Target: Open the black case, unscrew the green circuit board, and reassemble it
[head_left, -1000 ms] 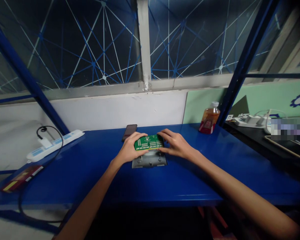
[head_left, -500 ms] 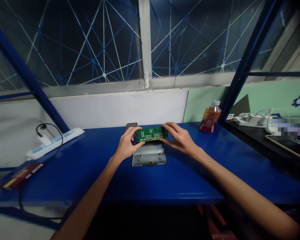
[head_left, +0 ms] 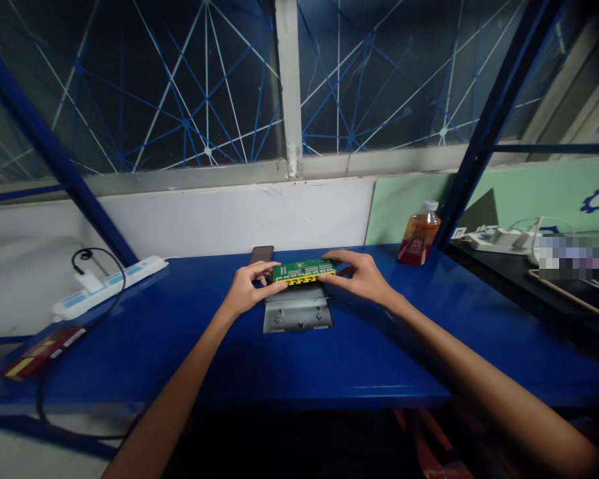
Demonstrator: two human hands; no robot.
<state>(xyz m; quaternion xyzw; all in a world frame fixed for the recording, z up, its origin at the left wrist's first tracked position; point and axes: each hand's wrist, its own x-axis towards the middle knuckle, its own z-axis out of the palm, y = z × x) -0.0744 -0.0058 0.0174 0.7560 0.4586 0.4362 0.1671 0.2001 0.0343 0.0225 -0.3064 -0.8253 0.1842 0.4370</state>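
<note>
A green circuit board [head_left: 304,267] with a row of yellow connectors along its near edge is held between both hands, above the blue table. My left hand [head_left: 247,287] grips its left end, fingers on top and thumb at the near edge. At the right end, my right hand [head_left: 362,276] is closed on it in the same way. Below and nearer to me lies a grey housing part [head_left: 298,316] with small posts inside; its far portion is partly hidden under the board. A dark phone [head_left: 262,254] rests just behind my left hand.
On the left of the blue table [head_left: 190,359] are a white power strip [head_left: 140,269] with a black cable and a red box [head_left: 42,352]. A bottle of amber drink [head_left: 419,236] stands at the back right. Beyond the frame post, chargers and cables [head_left: 509,238] lie on a black surface.
The circuit board has tilted, its face lying flatter, so the yellow connectors on its near edge now show. Both hands have turned with it and dropped slightly.
</note>
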